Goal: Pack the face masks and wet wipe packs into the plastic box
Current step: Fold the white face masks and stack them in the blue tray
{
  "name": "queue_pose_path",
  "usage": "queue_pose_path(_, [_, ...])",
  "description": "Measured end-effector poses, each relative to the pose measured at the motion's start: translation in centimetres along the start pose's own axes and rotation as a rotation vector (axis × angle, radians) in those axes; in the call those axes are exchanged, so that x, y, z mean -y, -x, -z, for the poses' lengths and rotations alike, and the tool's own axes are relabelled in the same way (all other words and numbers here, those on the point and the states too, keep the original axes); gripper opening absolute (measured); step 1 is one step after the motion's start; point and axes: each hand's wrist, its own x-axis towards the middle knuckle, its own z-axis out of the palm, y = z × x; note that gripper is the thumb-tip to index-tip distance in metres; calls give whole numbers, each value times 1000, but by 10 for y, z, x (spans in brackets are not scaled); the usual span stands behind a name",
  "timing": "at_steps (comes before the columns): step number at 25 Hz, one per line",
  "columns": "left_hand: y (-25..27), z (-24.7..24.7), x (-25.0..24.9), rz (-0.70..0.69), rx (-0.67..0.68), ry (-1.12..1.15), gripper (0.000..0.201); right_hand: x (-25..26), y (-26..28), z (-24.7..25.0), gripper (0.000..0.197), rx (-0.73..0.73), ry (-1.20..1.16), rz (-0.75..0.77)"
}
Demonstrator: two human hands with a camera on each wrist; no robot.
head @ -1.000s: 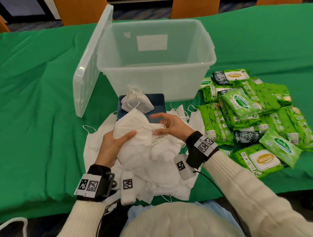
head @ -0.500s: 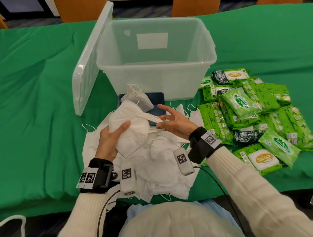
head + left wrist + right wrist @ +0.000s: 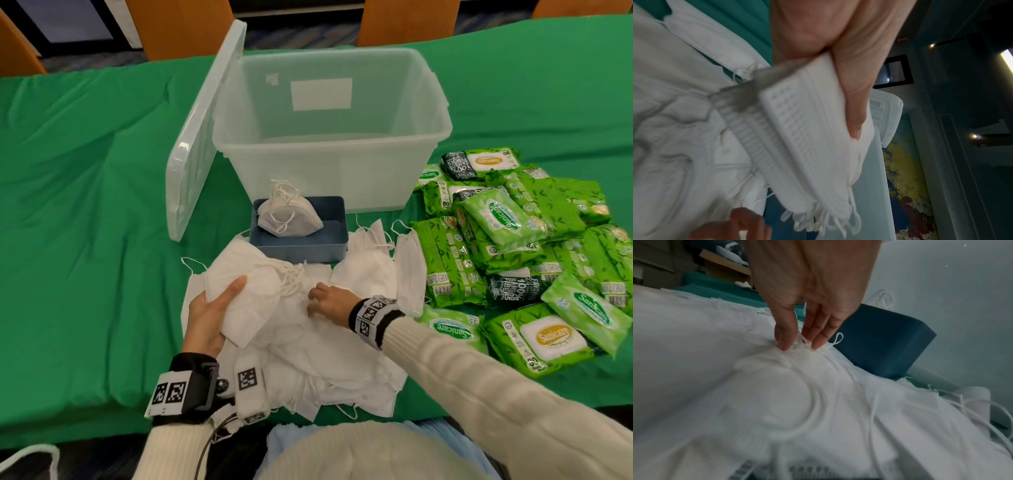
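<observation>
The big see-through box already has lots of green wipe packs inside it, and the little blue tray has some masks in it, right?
Not quite. The head view shows the plastic box holds no wipe packs; the green wipe packs lie in a heap on the green cloth to its right. The rest is right: the blue tray in front of the box does hold a small bundle of masks.

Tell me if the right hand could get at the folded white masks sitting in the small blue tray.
Probably yes. The right hand rests on the white mask pile, just in front of the small blue tray; nothing covers the folded white masks in it.
</observation>
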Motion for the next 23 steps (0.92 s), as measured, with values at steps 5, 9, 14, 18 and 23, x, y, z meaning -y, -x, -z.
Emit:
queue_pose_path(5, [0, 1, 8, 17, -10, 45, 17, -13, 1, 14, 20, -60, 47, 58])
queue_pose_path(9, [-1, -7, 7, 12, 29, 59, 17, -24, 4, 6, 38, 37, 167, 92])
queue_pose_path(14, [-4, -4, 6, 8, -21, 47, 15, -37, 17, 37, 16, -261, -258, -33])
queue_pose_path(18, [-5, 9, 10, 21, -87, 66, 24, -53, 60, 83, 17, -512, -821, -231])
queue_pose_path(23, [2, -8, 11, 18, -43, 65, 22, -36, 100, 109, 20, -755, -1105, -223])
